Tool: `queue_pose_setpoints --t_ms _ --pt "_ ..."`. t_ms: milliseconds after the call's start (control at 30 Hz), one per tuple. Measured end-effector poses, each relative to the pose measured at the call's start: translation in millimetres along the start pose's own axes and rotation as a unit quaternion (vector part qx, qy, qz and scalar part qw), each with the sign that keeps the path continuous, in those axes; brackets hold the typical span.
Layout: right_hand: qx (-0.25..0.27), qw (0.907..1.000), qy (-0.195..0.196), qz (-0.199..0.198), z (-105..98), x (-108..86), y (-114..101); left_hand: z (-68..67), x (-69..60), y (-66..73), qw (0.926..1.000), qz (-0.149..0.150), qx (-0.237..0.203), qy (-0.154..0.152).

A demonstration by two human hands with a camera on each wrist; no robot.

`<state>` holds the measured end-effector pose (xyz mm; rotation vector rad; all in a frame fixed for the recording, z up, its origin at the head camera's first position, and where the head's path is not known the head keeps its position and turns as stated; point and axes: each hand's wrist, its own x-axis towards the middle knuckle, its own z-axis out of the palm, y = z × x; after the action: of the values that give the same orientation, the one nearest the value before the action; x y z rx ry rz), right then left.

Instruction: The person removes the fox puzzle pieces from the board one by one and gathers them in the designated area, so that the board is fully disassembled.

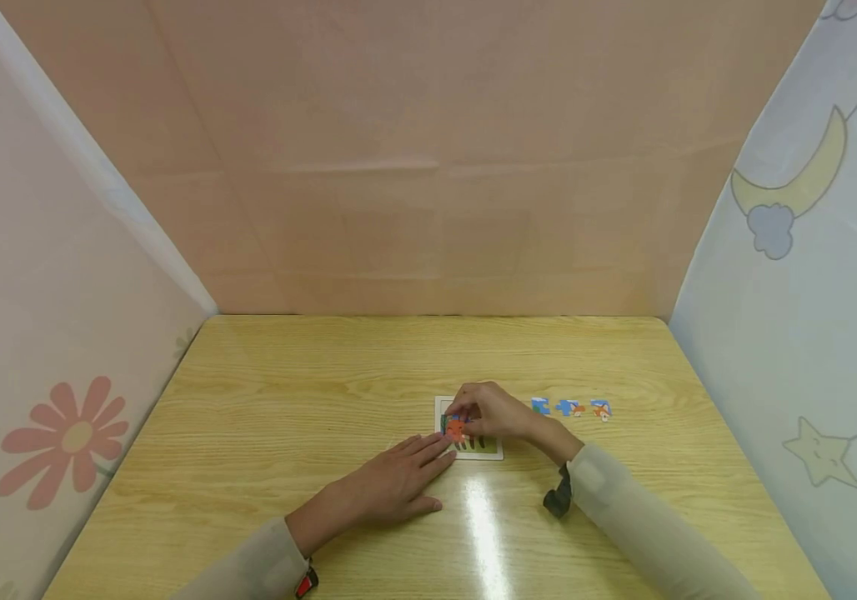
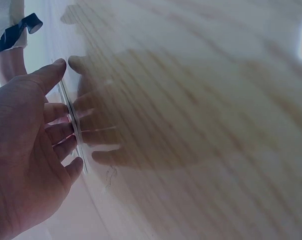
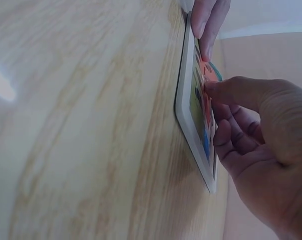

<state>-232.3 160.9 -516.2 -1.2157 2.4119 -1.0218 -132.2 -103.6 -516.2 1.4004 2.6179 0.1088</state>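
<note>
A white-rimmed puzzle board lies on the wooden table, tilted in the right wrist view. My right hand is over its upper part, thumb and fingers pinching a red-orange puzzle piece. In the right wrist view this hand has its thumb tip on the red piece. My left hand lies flat with straight fingers, its fingertips on the board's lower left edge and beside the piece. The left wrist view shows that hand at the board's edge.
Right of the board lie several loose pieces: a blue-green one, a blue one with orange and one with a fox face. Fabric walls stand behind and at both sides of the table.
</note>
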Motion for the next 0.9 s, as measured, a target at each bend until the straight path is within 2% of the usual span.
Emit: queue_pose_setpoints --t_ms 533,900 --pt "-0.017 0.9998 0.005 -0.004 1.6 -0.6 1.2 0.1 0.6 -0.2 1.0 0.004 -0.002 -0.003" --pt "0.002 0.9995 0.025 0.02 -0.2 -5.9 4.5 -1.2 0.1 0.0 0.9999 0.009 -0.004 0.002"
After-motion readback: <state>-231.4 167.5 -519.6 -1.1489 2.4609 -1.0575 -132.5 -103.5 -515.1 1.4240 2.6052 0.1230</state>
